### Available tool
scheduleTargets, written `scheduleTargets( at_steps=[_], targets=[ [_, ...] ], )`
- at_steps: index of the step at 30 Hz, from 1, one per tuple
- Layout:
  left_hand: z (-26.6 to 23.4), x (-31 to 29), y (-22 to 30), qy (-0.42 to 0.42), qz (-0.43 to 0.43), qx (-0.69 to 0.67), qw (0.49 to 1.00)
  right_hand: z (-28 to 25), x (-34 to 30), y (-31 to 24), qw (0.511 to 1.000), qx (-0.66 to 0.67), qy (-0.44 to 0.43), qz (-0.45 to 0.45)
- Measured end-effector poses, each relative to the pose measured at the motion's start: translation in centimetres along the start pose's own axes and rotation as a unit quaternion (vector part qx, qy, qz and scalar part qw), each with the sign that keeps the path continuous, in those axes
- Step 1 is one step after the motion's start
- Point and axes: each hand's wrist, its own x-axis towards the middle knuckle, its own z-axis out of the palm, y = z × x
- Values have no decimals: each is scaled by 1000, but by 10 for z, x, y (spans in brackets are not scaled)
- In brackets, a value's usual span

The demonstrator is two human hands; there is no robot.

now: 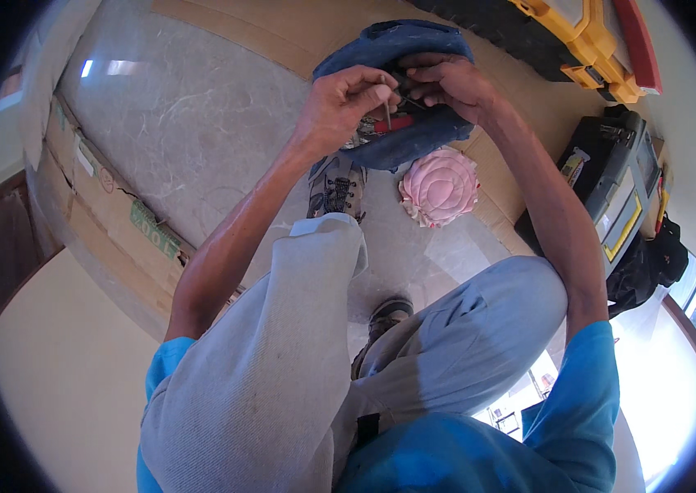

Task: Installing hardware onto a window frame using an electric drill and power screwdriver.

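A blue cloth bag [409, 146] lies open on the floor ahead of me, with a red-handled tool [394, 123] and a jumble of metal pieces inside. Over its left side, my left hand [352, 97] pinches a short, thin metal rod [387, 107] between thumb and fingers; its exact kind is unclear. My right hand [453, 85] reaches into the bag's mouth from the right. Its fingers are bent together, and whatever they grip is too small and dark to name. Just below the bag sits a round pink ruffled cushion [440, 187].
To the right stand a black and grey toolbox [611, 177] and a yellow case [574, 37] with a red edge. Cardboard sheets [249, 29] border the grey marbled floor [175, 123]. My shoe [337, 187] rests close below the bag.
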Motion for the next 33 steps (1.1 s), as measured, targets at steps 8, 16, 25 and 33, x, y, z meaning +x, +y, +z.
scheduleTargets(
  at_steps=[8,16,25,33],
  targets=[
    [-13,25,-6,95,-35,209,973,0,11,12,833,-467,199,-218],
    [-25,59,-24,38,109,573,812,12,23,47,801,-508,52,-312],
    [-34,66,-38,-44,101,668,736,60,3,30,653,-745,-110,-76],
    [-43,79,-41,4,92,700,708,31,10,29,766,-614,-147,-123]
  ],
)
